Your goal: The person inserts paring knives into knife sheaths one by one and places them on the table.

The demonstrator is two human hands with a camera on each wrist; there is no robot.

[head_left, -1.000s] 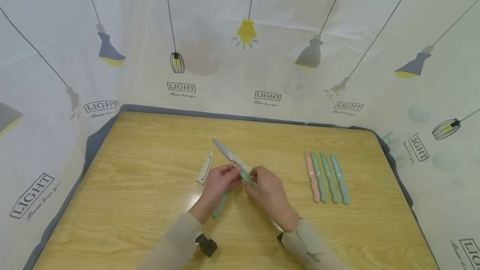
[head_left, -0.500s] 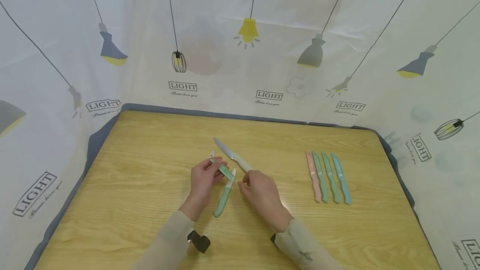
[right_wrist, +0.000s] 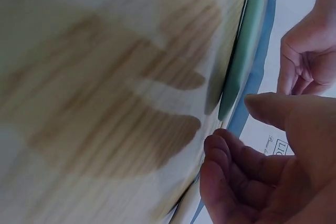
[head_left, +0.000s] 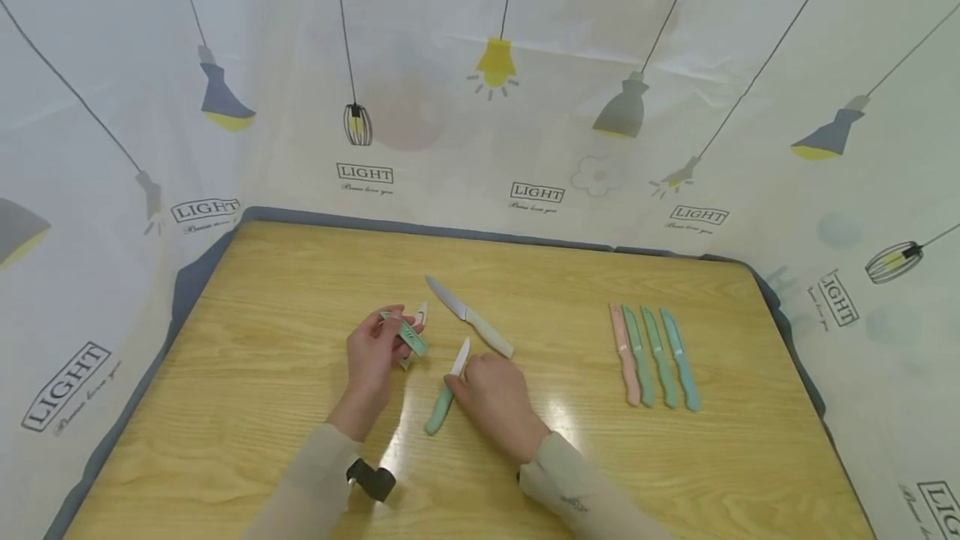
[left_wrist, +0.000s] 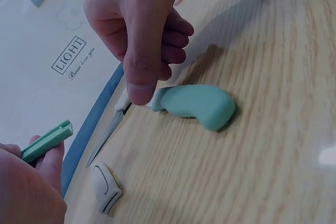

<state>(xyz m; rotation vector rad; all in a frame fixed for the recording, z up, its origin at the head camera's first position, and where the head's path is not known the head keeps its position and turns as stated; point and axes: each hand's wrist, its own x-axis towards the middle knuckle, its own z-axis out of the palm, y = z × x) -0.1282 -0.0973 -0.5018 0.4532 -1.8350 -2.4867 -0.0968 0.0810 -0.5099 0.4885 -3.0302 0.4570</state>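
Observation:
My left hand (head_left: 370, 361) holds a green knife sheath (head_left: 408, 338) between thumb and fingers, raised above the table. In the left wrist view the sheath (left_wrist: 48, 141) shows its slotted end. Below my right hand (head_left: 495, 402) lies a small green-handled paring knife (head_left: 439, 412), its pale blade pointing away. In the right wrist view the thumb and fingers of the right hand (right_wrist: 262, 156) are apart, near the blade end of the green handle (right_wrist: 242, 56); no contact is plain. Behind it lies a larger cream-handled knife (head_left: 489, 335), unsheathed.
A cream sheath (left_wrist: 106, 187) lies on the wooden table (head_left: 300, 290), partly behind the left hand in the head view. To the right, several knives stand in a row: a pink one (head_left: 625, 357), green ones (head_left: 639, 357) and a blue one (head_left: 681, 361).
The left hand has drawn away leftward with the green sheath, which both hands held close together before. The right hand has moved left and nearer, over to the green-handled paring knife.

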